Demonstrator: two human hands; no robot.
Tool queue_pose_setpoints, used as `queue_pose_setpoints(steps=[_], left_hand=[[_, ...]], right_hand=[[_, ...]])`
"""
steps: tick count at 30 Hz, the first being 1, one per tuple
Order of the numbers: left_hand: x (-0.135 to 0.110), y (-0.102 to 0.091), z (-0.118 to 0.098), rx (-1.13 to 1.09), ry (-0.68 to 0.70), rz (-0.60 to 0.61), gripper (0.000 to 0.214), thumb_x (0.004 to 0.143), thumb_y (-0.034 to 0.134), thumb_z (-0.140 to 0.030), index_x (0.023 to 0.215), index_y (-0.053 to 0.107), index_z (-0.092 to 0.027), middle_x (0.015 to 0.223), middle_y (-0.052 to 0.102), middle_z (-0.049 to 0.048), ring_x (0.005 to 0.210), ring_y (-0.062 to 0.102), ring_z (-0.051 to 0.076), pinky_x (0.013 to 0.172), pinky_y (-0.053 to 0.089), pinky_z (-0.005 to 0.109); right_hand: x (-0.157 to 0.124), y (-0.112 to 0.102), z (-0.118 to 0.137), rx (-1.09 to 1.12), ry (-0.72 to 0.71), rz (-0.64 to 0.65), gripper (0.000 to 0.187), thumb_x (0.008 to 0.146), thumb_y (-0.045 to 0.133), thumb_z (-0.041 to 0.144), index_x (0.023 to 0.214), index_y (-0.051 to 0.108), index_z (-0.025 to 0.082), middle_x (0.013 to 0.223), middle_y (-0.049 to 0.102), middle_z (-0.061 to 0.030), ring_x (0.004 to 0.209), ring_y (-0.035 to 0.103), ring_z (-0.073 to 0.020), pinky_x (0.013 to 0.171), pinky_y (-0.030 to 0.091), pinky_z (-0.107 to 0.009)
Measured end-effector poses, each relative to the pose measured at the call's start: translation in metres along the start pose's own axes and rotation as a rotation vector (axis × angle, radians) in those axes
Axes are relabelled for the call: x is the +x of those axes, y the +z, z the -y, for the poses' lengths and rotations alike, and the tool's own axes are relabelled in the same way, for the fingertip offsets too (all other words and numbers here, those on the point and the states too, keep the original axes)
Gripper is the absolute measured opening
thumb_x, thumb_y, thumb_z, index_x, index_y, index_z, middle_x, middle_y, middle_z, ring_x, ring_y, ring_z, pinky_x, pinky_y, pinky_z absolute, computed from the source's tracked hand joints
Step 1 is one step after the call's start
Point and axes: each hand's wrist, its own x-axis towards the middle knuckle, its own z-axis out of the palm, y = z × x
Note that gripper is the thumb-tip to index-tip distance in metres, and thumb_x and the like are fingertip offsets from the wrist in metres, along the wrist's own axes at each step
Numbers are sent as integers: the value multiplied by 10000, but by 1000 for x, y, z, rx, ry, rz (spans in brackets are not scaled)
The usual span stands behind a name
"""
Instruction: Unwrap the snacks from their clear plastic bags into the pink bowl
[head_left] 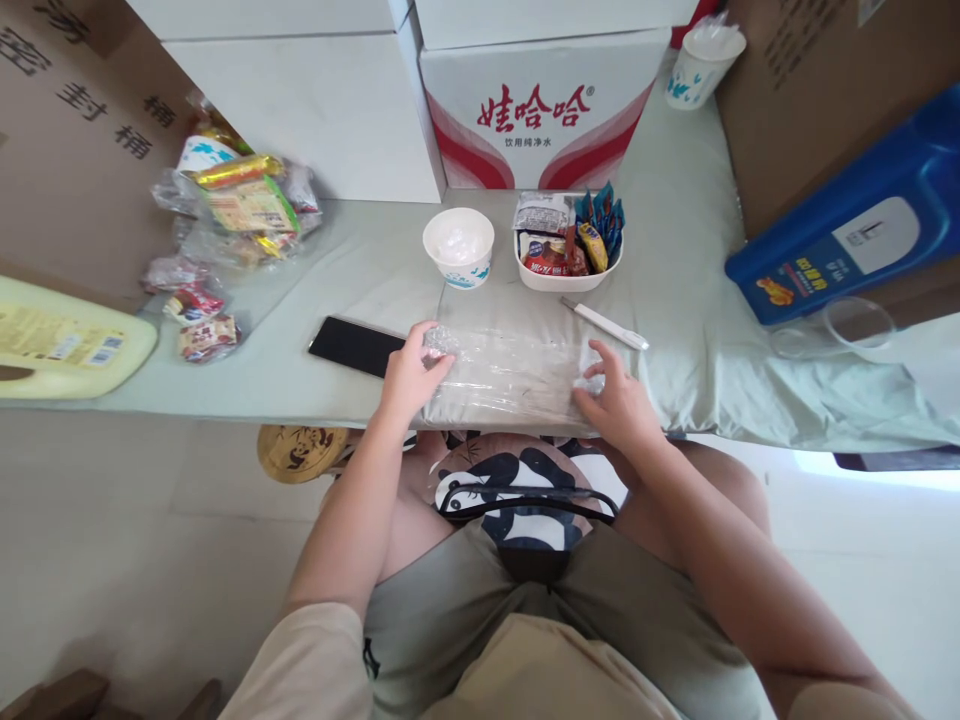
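A sheet of clear plastic film (510, 375) lies stretched across the table between my hands, wrinkled and shiny; whether it is a bag or a loose sheet I cannot tell. My left hand (412, 375) grips its bunched left end between thumb and fingers, beside a black phone (352, 346). At the other end, my right hand (616, 398) has thumb and curled fingers around the crumpled film. Just beyond the right hand lies a white pen-like tool (611, 326). Behind the film stand a paper cup (459, 250) with clear plastic inside and a white bowl (559, 283) of packaged snacks.
White cartons (544, 110) line the back. Plastic-wrapped snacks (251, 205) lie at the left, near a pale yellow jug (75, 340). At the right are a blue bottle (847, 220), a clear plastic cup (855, 328) and another paper cup (701, 70). The cloth-covered table's front edge (225, 408) runs close to me.
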Motion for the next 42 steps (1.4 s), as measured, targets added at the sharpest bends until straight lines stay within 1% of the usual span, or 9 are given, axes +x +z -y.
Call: queue_pose_setpoints(steps=[4,7,11,14,19,26,31,36,42], left_hand=[[6,8,-5,78,81,22,580,816,718,-296,1371,555,-243,977,732,38,701,608,159,831,523,335],[11,15,-7,158,191,8,648,781,763,-276,1391,551,-227,1230,688,113,1029,647,258,1011,484,430],[15,20,-9,201,335,136,706,744,796,-251,1407,554,-225,1368,634,136,1334,520,341,1162,376,504],[14,22,-12,99,342,257,650,803,710,-177,1425,531,-232,1169,722,74,1197,626,254,1110,446,424],[11,30,-20,-54,331,346,617,821,651,-117,1418,542,-230,987,736,19,930,700,180,957,529,338],[7,42,-27,-459,322,523,728,755,743,-127,1433,503,-240,889,709,3,878,707,167,889,560,320],[16,25,-25,-885,166,432,972,621,921,-307,1469,448,-364,1023,729,10,892,726,171,844,578,307],[15,30,-33,-1143,-45,449,810,608,898,-573,1314,624,-284,1326,690,110,1259,647,294,1010,544,398],[6,58,-39,-888,-250,531,418,754,832,-360,1081,695,-140,982,789,110,896,756,211,827,583,320]], right_hand=[[-7,-2,5,-236,-52,-72,645,857,613,293,1481,447,268,1317,542,-197,903,675,-320,778,582,-558],[-14,-4,12,-362,-130,-91,683,819,646,213,1472,471,305,1499,405,-199,1384,426,-500,1034,425,-728],[-25,-8,14,-341,-239,165,756,773,695,239,1485,462,340,1608,343,-145,1521,226,-507,1140,262,-770],[-23,-15,18,-210,-274,291,607,834,678,410,1419,534,338,1522,500,-112,1501,326,-438,1165,279,-707],[8,-20,33,-311,-70,-149,348,927,580,428,1199,671,231,1296,670,-152,1438,411,-449,1169,148,-747],[51,-7,39,31,-147,458,885,723,771,381,1521,423,219,1219,724,-120,999,694,-290,861,542,-418],[54,-4,32,389,-101,671,227,830,656,403,932,704,206,708,671,-8,616,583,-150,614,470,-302],[54,10,32,804,101,446,305,827,683,526,864,607,233,700,637,15,589,589,-146,597,512,-310],[55,16,33,816,86,427,391,843,692,477,1138,586,242,721,711,11,634,650,-166,622,522,-304]])
